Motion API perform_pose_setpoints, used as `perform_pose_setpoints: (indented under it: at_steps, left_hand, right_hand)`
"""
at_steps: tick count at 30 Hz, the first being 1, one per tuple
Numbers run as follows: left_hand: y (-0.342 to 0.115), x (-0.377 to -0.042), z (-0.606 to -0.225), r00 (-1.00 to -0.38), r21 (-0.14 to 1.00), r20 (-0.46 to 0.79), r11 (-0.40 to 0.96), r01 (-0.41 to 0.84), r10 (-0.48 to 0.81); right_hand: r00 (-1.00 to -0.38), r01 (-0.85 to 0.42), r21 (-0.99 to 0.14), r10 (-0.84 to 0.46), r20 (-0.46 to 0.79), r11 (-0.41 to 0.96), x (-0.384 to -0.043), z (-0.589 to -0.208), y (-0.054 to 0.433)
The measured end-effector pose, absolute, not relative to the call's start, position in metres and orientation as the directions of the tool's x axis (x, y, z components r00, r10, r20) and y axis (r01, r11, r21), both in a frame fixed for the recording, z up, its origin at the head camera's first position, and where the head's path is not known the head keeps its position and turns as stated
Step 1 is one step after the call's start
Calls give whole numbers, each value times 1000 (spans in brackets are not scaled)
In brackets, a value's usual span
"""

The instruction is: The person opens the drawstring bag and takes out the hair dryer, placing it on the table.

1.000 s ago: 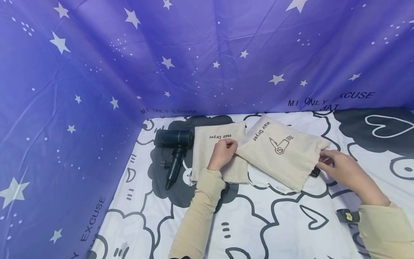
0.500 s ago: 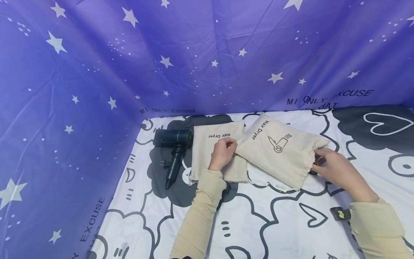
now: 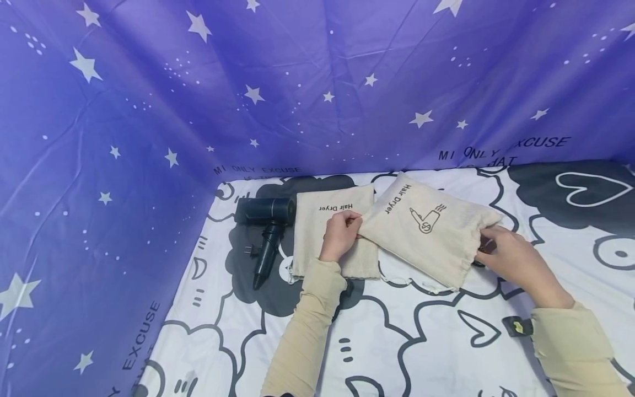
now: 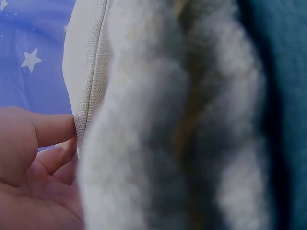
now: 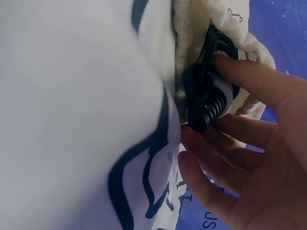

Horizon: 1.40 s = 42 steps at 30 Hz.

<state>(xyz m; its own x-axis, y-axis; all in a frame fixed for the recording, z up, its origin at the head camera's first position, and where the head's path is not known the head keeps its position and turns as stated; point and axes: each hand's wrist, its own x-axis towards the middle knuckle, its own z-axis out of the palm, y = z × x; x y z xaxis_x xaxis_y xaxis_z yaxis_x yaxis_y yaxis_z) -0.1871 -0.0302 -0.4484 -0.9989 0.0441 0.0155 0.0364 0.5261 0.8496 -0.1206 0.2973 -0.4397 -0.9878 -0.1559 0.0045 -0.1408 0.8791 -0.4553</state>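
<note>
A cream drawstring bag (image 3: 446, 248) printed "Hair Dryer" is tilted across the bedding. My left hand (image 3: 341, 236) pinches its closed corner between thumb and fingers, a grip the left wrist view shows at the bag's seam (image 4: 88, 96). At the gathered mouth on the other end is my right hand (image 3: 516, 259). In the right wrist view, its thumb and fingers hold the black handle end of a hair dryer (image 5: 208, 108), with the cord looped round it, just inside the mouth. The rest of that dryer is hidden in the bag.
Left of this bag lies a second cream bag (image 3: 359, 264), partly under my left hand. A dark hair dryer (image 3: 270, 212) with its plug (image 3: 253, 251) lies further left. Purple starry fabric (image 3: 297, 82) rises behind and to the left of the patterned bedding (image 3: 387, 342).
My right hand has moved left towards the bag, and the dark handle end has gone further into its mouth. The left hand keeps its pinch on the corner.
</note>
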Motion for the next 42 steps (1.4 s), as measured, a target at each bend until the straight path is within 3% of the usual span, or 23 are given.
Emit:
perform_pose_setpoints:
  at_steps: [15, 23, 32, 42]
  left_hand:
    - [-33, -190, -452, -998, 869, 36, 491, 59, 57]
    - [-36, -191, -451, -997, 880, 50, 470, 72, 59]
    - [-38, -191, -450, -998, 904, 32, 425, 53, 58]
    - [-36, -190, -449, -998, 930, 16, 365, 37, 62]
  right_hand:
    - [-989, -129, -475, -149, -4, 870, -117, -439, 309]
    - [-988, -152, -446, -140, 60, 882, -111, -442, 318]
    - [-996, -57, -438, -81, -35, 897, -107, -439, 330]
    - [-995, -79, -435, -97, -19, 897, -110, -443, 330]
